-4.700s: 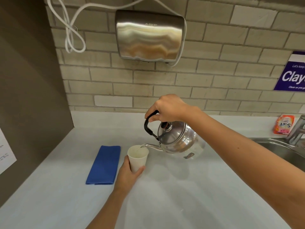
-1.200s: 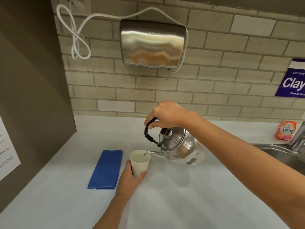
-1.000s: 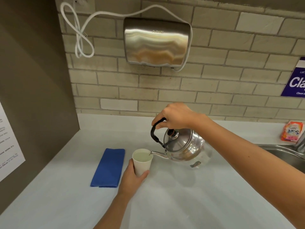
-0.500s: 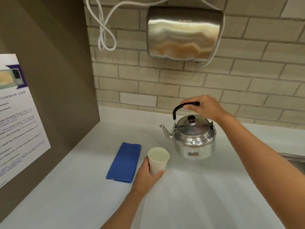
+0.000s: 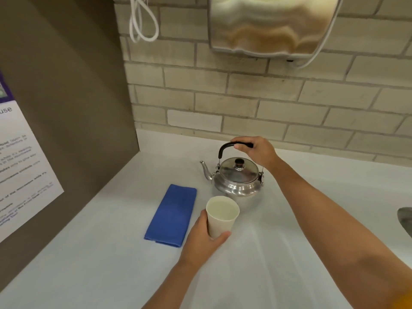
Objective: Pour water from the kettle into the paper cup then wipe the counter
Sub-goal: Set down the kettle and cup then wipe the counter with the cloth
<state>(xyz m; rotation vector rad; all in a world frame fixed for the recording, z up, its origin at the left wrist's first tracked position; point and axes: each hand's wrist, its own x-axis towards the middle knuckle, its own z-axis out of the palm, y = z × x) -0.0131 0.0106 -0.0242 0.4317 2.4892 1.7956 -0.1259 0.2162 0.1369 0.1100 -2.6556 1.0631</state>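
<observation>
Within the left grip [image 5: 201,238] stands the paper cup [image 5: 221,216], kettle [image 5: 237,179] behind.

Edges and hands hide several things

The dryer [image 5: 270,25] and cord [image 5: 142,23] are cut off at the top, the poster [image 5: 20,161] at the left, its small print blurred, and the sink [image 5: 405,219] at the right; the left hand [image 5: 204,238] hides the cup [image 5: 221,216] base, and the right hand [image 5: 256,151] covers part of the kettle [image 5: 237,178] handle.

Pale brick wall [image 5: 267,103] behind a white counter [image 5: 289,253]; steel dryer [image 5: 272,25] and looped white cord [image 5: 142,23] above; brown side panel [image 5: 73,97] bearing a printed notice [image 5: 20,170]
</observation>
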